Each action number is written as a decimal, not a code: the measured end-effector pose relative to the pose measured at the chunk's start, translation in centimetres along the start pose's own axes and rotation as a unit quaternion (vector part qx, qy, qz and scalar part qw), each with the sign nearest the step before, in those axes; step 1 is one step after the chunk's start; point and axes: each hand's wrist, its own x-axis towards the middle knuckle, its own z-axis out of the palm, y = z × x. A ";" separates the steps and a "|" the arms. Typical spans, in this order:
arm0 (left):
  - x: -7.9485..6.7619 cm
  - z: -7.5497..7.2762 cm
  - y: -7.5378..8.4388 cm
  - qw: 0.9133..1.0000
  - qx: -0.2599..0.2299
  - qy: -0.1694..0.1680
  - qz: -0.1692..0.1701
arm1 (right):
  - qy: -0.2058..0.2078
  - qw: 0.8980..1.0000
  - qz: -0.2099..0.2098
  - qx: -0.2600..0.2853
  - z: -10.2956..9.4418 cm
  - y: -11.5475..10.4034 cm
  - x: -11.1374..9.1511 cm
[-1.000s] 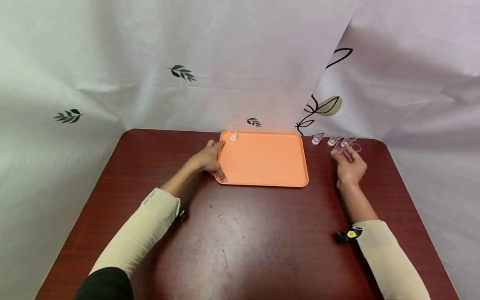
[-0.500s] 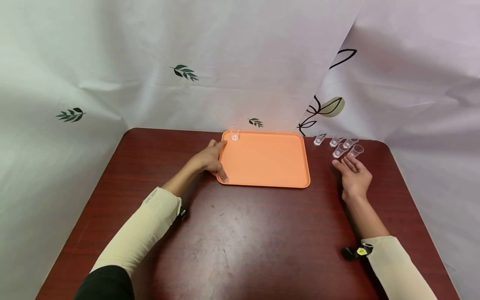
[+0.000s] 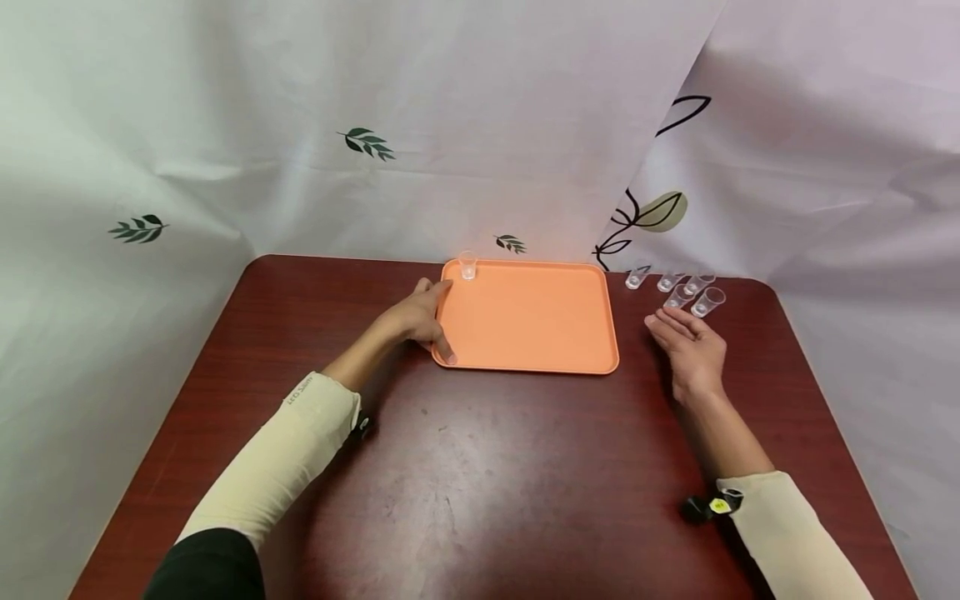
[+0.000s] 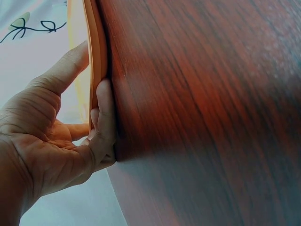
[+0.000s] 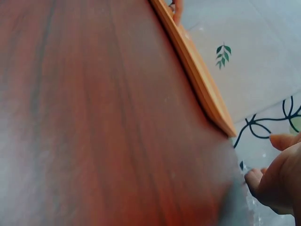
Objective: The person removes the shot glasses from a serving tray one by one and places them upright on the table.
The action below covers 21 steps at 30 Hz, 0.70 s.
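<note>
An orange tray [image 3: 528, 321] lies at the back of the table, its left edge gripped by my left hand [image 3: 420, 321]. In the left wrist view, the thumb [image 4: 70, 66] lies over the tray's rim and other fingers curl against its side. A small clear plastic cup [image 3: 468, 268] stands upright in the tray's back left corner. My right hand [image 3: 693, 354] is right of the tray, fingers extended, holding nothing. Just beyond its fingertips stand several similar clear cups, the nearest at the right being one cup [image 3: 708, 302]. In the right wrist view only part of this hand shows.
The dark red wooden table [image 3: 450, 483] extends in front of the tray towards the person. A pale curtain [image 3: 450, 125] with leaf prints hangs right behind the table's back edge, close behind the tray and cups.
My right hand has let go of a clear cup at the front of the group. It has drawn back, straightened its fingers and shifted slightly left. My left hand stays on the tray.
</note>
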 end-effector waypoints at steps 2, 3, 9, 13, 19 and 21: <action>-0.2 0.0 0.1 1.000 -0.002 -0.001 0.000 | -0.024 1.000 -0.003 -0.013 0.6 0.0 -0.1; -0.2 0.0 0.1 1.000 -0.002 -0.001 0.000 | -0.036 0.999 -0.004 -0.019 0.9 0.0 -0.1; -0.4 0.0 0.3 1.000 -0.006 0.001 0.000 | -0.082 0.996 -0.013 -0.013 3.2 0.3 0.1; -0.4 0.0 0.3 1.000 -0.003 0.000 -0.003 | -0.099 0.994 -0.022 -0.034 4.7 0.7 0.3; -0.4 -0.1 0.4 1.000 -0.006 -0.008 -0.014 | -0.118 0.990 -0.020 -0.078 6.8 1.4 0.7; -0.4 -0.1 0.4 1.000 -0.008 -0.008 -0.016 | -0.122 0.988 -0.026 -0.092 7.5 1.7 0.7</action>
